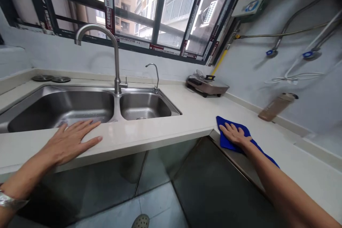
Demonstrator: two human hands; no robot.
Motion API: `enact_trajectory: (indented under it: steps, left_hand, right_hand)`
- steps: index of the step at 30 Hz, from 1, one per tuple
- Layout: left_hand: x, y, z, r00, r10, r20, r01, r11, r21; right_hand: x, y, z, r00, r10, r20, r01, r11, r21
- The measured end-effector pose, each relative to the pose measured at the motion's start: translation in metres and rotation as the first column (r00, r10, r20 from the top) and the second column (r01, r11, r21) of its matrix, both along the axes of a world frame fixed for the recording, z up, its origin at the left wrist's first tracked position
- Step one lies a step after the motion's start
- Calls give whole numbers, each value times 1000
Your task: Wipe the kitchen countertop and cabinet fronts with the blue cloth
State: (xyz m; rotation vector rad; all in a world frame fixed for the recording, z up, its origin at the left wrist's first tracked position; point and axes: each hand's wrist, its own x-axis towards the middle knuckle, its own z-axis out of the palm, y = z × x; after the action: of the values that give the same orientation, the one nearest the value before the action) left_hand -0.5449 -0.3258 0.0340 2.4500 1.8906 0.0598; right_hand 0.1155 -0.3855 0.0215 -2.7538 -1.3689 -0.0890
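Note:
My left hand point(73, 142) lies flat with fingers spread on the white countertop point(144, 128), just in front of the large sink basin point(77, 103). On the right arm of the counter, a blue cloth point(227, 141) is spread near the inner corner, part of it reaching the front edge. My right hand point(235, 134) presses down on this cloth, palm down and fingers stretched out. The rest of the cloth runs under my right wrist and forearm.
Behind the basins stand a tall faucet point(117, 57) and a small thin tap point(157, 74). An electric pan point(207, 86) sits in the back corner. A brown bottle point(276, 107) stands by the right wall. Two round metal lids point(61, 79) lie at the back left. Cabinet doors point(213, 181) are below.

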Motion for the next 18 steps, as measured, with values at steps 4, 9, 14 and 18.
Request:
enact_trajectory:
  steps: [4, 9, 14, 18]
  left_hand:
    - [3, -6, 3, 999, 1, 54, -1, 1000, -5]
    - [5, -9, 4, 997, 16, 79, -15, 1000, -9]
    - [5, -17, 3, 984, -3, 180, -6, 999, 49]
    - [0, -23, -2, 971, 1, 241, -36, 989, 141]
  right_hand:
    - [-78, 48, 10, 993, 73, -95, -72, 997, 12]
    - [-169, 57, 11, 963, 255, -89, -254, 967, 23]
    - [-263, 49, 5, 896, 429, -115, -416, 901, 118]
    - [-350, 42, 4, 820, 545, -174, -509, 834, 211]
